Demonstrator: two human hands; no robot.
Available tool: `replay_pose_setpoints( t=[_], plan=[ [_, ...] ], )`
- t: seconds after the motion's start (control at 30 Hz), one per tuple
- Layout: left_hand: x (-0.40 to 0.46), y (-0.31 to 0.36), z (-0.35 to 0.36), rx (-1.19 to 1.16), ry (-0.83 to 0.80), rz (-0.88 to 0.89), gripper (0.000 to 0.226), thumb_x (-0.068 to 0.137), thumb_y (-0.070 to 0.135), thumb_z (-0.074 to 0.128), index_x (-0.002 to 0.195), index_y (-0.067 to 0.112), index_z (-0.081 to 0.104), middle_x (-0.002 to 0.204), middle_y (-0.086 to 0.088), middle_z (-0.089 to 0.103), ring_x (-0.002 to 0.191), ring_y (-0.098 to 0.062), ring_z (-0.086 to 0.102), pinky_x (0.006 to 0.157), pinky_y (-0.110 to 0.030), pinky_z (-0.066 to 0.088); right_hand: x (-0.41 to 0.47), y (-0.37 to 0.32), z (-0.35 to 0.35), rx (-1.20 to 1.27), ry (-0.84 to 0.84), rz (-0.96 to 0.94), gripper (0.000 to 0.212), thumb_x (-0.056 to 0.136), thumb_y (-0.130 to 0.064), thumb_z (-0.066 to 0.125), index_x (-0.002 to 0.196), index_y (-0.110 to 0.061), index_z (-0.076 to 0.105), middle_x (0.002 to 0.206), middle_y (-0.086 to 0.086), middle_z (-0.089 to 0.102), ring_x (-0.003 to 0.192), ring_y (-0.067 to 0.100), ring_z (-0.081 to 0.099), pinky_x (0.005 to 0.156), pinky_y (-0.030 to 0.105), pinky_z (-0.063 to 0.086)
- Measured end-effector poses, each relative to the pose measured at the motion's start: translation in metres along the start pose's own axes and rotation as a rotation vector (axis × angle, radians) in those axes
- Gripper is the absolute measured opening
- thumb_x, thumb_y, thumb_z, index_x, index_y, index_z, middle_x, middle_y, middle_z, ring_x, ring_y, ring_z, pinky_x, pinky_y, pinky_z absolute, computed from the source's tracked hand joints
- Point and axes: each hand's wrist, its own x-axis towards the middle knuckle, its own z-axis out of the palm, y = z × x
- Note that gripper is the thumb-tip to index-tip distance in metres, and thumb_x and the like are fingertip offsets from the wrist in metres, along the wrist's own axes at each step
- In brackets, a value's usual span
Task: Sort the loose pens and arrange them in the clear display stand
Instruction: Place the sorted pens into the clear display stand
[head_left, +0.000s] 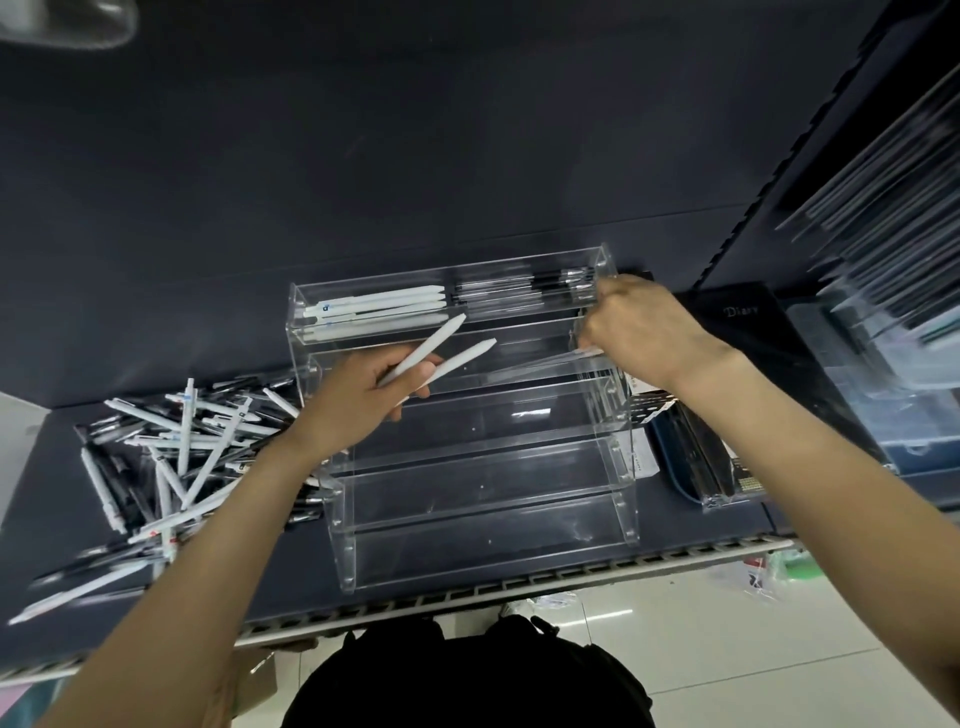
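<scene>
Lower tiers of the clear display stand (483, 499) bare, loose pens (171, 457) heaped just left. Left hand (353, 400) curled round two white pens (441, 348) — tips aimed at the top tier, beside the white row (379, 309). Right hand (639, 332) pinching something clear, possibly a pen — blurred — by the stand's right wall.
</scene>
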Motion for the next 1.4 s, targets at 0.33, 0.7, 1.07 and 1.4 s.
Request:
replay_pose_setpoints(
  t=[0.33,0.7,1.07,1.4],
  plan=[
    [0.001,0.002,-0.001,-0.009,-0.043,-0.012,0.017,0.094,0.032,0.052,0.106,0.031,0.064,0.069,0.021,0.067,0.05,0.0,0.053,0.054,-0.009,0.042,-0.009,-0.01,0.0,0.232,0.148,0.057,0.03,0.084,-0.002,0.061,0.102,-0.024,0.071,0.096,-0.004,0.07,0.098,0.018,0.056,0.08,0.029,0.046],
    [-0.023,0.005,-0.012,-0.155,-0.113,0.051,0.021,0.096,0.025,0.048,0.11,0.016,0.061,0.068,0.01,0.065,0.051,-0.006,0.048,0.052,-0.015,0.041,-0.013,-0.097,-0.006,0.908,0.659,0.088,0.022,0.088,-0.033,0.06,0.102,-0.021,0.072,0.094,-0.008,0.069,0.087,0.015,0.06,0.075,0.034,0.05],
    [-0.053,-0.054,-0.065,0.574,0.38,0.359,0.034,0.089,0.042,0.047,0.108,0.025,0.07,0.09,0.01,0.061,0.06,-0.006,0.058,0.055,-0.014,0.04,0.045,-0.068,-0.028,0.868,0.699,0.354,0.015,0.083,-0.023,0.07,0.096,-0.018,0.075,0.092,0.0,0.065,0.089,0.019,0.051,0.078,0.024,0.036],
    [-0.054,-0.06,-0.076,0.487,0.382,0.39,0.032,0.089,0.034,0.047,0.108,0.021,0.07,0.092,0.008,0.061,0.068,0.001,0.045,0.054,-0.009,0.036,0.107,-0.088,-0.036,0.628,0.592,0.278,0.012,0.087,-0.022,0.066,0.094,-0.017,0.074,0.093,0.001,0.067,0.092,0.025,0.054,0.073,0.023,0.034]
  ],
)
